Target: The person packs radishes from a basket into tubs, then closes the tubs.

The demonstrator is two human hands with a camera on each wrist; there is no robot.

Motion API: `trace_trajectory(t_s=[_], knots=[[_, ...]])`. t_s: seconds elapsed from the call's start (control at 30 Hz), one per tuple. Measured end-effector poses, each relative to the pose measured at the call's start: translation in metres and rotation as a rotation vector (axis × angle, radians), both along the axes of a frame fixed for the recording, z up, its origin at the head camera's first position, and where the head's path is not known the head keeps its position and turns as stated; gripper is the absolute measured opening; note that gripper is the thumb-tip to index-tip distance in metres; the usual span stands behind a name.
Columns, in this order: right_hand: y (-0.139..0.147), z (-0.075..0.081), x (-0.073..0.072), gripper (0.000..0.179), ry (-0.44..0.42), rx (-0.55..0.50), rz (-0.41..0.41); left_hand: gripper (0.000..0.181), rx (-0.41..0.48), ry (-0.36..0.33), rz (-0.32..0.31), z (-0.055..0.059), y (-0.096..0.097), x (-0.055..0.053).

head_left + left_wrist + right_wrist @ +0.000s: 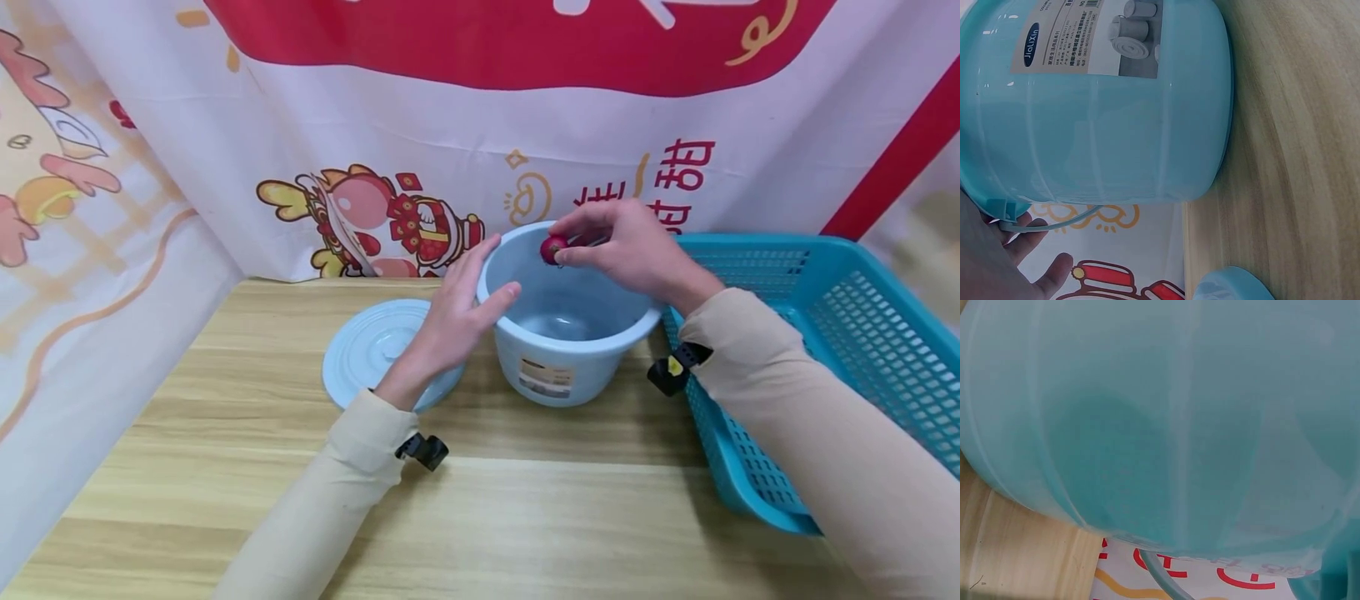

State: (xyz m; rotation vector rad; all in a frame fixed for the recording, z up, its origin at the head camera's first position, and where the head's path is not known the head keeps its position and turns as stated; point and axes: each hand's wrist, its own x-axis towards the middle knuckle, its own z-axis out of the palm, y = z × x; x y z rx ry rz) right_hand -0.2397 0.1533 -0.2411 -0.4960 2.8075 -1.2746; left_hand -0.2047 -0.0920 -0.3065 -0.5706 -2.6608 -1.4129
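Note:
Over the mouth of a light blue plastic bucket (pixel 558 375), my right hand (pixel 626 250) pinches a small round red object (pixel 553 249) between thumb and fingers. The object is dark red and ball-shaped; its exact kind I cannot tell. My left hand (pixel 457 312) is at the bucket's left rim, its fingers extended along the outside and the thumb pointing over the edge. In the left wrist view, fingers (pixel 1025 240) show beside the bucket's thin handle (pixel 1054 226). The right wrist view is filled mostly by the bucket's wall (pixel 1147 425), with the right hand out of sight.
A round light blue lid (pixel 360 342) lies on the wooden table (pixel 525 517), left of the bucket and partly behind the left forearm. To the right stands a large teal perforated basket (pixel 738 467), close beside the bucket. A printed cloth (pixel 420 117) hangs behind the table.

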Motion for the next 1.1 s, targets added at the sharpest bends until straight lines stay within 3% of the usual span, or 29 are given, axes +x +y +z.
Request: trace_trajectory(t_s=[1.1], knots=[[-0.0013,-0.0003,0.0001,0.040,0.014,0.058,0.013,0.079,-0.005,0.017,-0.005,-0.0004,-0.0004,-0.0014]])
